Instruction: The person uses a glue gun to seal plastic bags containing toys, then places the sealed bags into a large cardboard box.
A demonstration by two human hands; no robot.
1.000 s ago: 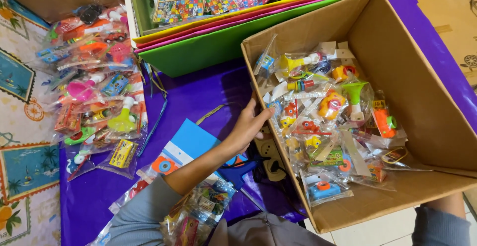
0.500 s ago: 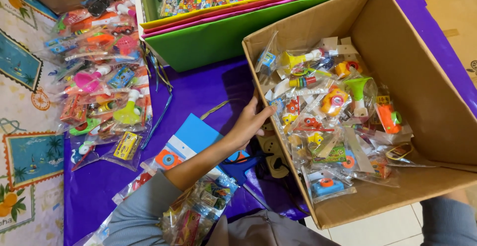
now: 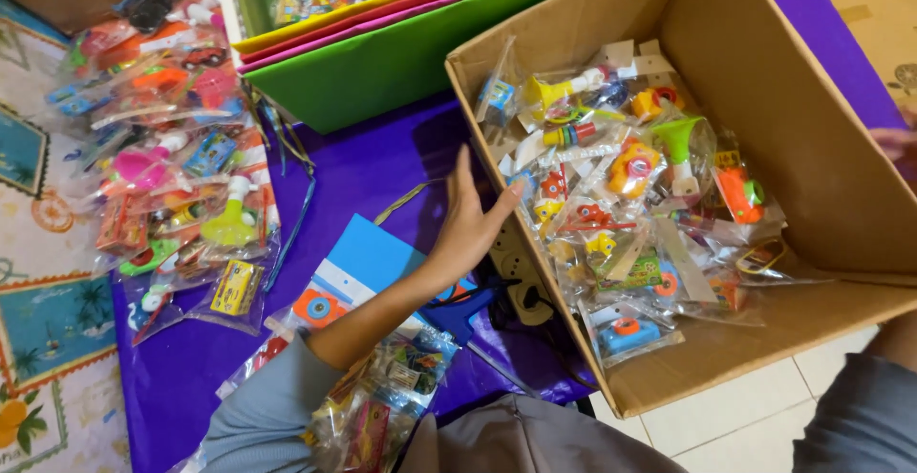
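My left hand (image 3: 468, 229) lies flat against the outer left wall of a brown cardboard box (image 3: 764, 62), fingers apart and pointing up, holding nothing. Inside the box are several clear packets of small colourful plastic toys (image 3: 621, 196). My left forearm crosses a blue card (image 3: 368, 258) and more toy packets (image 3: 392, 387) near my lap. My right sleeve (image 3: 860, 406) shows at the bottom right. A blurred bit of my right hand (image 3: 898, 143) appears at the frame's edge by the box's right wall; its grip is unclear.
A purple cloth (image 3: 353, 167) covers the surface. A heap of toy packets (image 3: 172, 148) lies to the left. Behind stands a green tray (image 3: 382, 62) with pink and yellow sheets. A white power strip (image 3: 516, 272) sits beside the box. White floor tile (image 3: 726, 416) shows below.
The view has shifted slightly. My left hand stays on the box's side wall, its fingers now reaching a little higher along it.
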